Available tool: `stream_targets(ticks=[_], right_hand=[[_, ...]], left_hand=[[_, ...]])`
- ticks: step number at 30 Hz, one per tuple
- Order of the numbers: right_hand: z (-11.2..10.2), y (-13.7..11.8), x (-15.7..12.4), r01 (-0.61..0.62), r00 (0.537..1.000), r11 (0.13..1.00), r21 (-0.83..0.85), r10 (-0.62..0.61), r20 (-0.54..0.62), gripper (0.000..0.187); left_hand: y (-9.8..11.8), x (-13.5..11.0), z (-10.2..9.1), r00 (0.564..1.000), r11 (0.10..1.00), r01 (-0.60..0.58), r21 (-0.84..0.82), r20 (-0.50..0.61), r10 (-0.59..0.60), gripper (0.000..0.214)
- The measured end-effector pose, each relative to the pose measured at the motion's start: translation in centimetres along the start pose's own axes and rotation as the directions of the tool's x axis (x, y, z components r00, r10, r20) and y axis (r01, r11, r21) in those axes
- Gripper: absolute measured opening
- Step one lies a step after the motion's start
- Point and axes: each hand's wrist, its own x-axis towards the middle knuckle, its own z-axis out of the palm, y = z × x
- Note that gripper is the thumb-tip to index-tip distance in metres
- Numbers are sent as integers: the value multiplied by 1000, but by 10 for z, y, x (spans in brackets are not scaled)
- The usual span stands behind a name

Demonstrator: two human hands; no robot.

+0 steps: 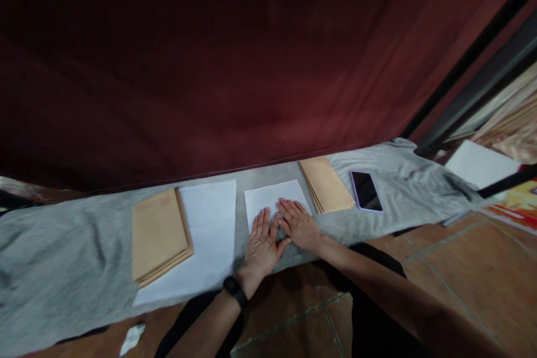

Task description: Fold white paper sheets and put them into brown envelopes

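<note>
A white sheet of paper (268,194), smaller than the other white paper in view, lies on the grey cloth in front of me. Flat on its near left part rests my left hand (263,246), fingers stretched out, with a dark band on the wrist. My right hand (300,226) presses flat on its near right part, fingers extended toward the upper left. The hands nearly meet over the paper and hide its near edge. Just right of the sheet is a stack of brown envelopes (329,184). Neither hand grasps anything.
Left of the hands, another brown envelope stack (159,235) lies on large white paper (212,235). A phone (367,191) sits at the right on the grey cloth (62,257). Behind hangs a dark red curtain (251,67). Crumpled white tissue (132,338) lies on the tiled floor.
</note>
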Motion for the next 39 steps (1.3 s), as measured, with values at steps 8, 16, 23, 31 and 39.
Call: stream_targets(ticks=[8, 16, 23, 31, 39], right_hand=[[-1, 0, 5, -31, 999, 1000, -1, 31, 44, 52], [-8, -6, 3, -89, 994, 996, -1, 89, 63, 50], [-7, -8, 3, -102, 994, 995, -1, 102, 50, 49], [-9, -7, 2, -111, 991, 994, 7, 110, 74, 50], [-11, -7, 2, -109, 991, 994, 19, 107, 82, 50]], left_hand=[[0, 2, 2, 998, 999, 34, 34, 43, -35, 76], [5, -1, -3, 997, 997, 62, 53, 42, -65, 74], [5, -4, -7, 999, 999, 8, 48, 32, -10, 65], [13, -10, -18, 998, 998, -62, 11, 34, 61, 62], [14, -11, -18, 996, 999, -53, 5, 65, 53, 64]])
